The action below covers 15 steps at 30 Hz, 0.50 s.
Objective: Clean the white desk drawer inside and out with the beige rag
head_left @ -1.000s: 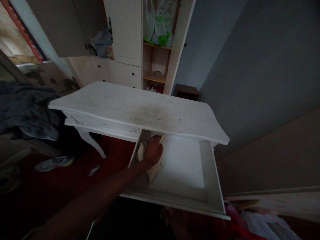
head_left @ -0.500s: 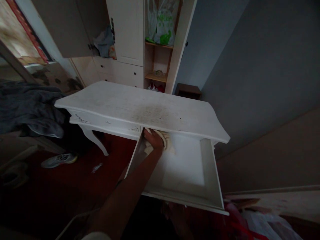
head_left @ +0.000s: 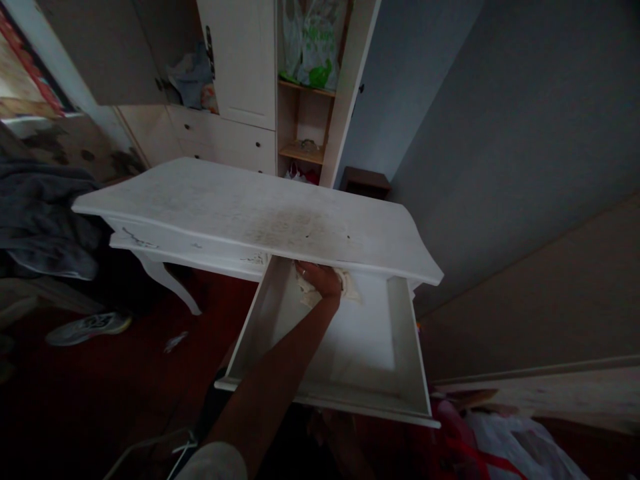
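Note:
My left hand (head_left: 321,279) reaches into the pulled-out drawer (head_left: 360,340) of a white table (head_left: 210,193). Its fingers are bent over a cream cloth (head_left: 351,287) and press it against the drawer's bottom, near the back and left of the middle. Part of the cloth is covered by the hand, and a ring shows on one finger. The forearm crosses the drawer's left side and front edge. Dark smudges mark the tabletop above the drawer. My right hand does not show; a dim shape below the drawer front cannot be made out.
Behind the table stands a white wardrobe (head_left: 245,73) with plastic bags (head_left: 317,47) on a shelf. Dark grey fabric (head_left: 45,213) lies at the left, above a shoe (head_left: 90,328) on the red floor. Bags (head_left: 520,447) sit at lower right by the wall.
My left hand has slid the cloth rightward inside the drawer, away from its left wall. The whole view has shifted, so the furniture appears farther left.

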{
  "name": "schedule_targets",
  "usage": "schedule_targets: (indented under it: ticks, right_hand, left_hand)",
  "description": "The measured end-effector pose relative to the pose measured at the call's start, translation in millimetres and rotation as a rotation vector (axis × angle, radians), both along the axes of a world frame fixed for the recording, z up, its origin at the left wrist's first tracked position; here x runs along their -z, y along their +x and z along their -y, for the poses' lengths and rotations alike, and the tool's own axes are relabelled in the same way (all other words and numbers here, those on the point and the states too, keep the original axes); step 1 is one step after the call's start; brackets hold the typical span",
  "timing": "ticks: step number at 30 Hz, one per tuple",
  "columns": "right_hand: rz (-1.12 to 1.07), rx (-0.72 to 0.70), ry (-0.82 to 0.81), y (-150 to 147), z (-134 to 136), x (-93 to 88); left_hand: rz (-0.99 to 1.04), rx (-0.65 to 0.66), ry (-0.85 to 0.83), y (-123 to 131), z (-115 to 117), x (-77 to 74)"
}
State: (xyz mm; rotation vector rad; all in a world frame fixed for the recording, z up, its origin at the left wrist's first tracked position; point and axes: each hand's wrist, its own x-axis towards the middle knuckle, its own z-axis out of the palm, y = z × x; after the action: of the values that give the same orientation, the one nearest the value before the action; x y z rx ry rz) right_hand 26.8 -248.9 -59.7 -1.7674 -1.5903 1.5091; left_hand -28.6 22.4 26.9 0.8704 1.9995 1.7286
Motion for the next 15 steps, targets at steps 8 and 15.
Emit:
schedule_targets:
  ticks: [8, 15]
  right_hand:
    - [0.028, -0.035, 0.007, -1.0, -2.3, -0.8]
    - [0.041, -0.052, 0.026, -3.9, -2.4, 1.0]
  left_hand:
    - [-0.003, 0.184, -0.206, 52.1, 12.4, -5.1]
    - [0.01, 0.308, -0.204, 85.7, 24.8, -11.0]
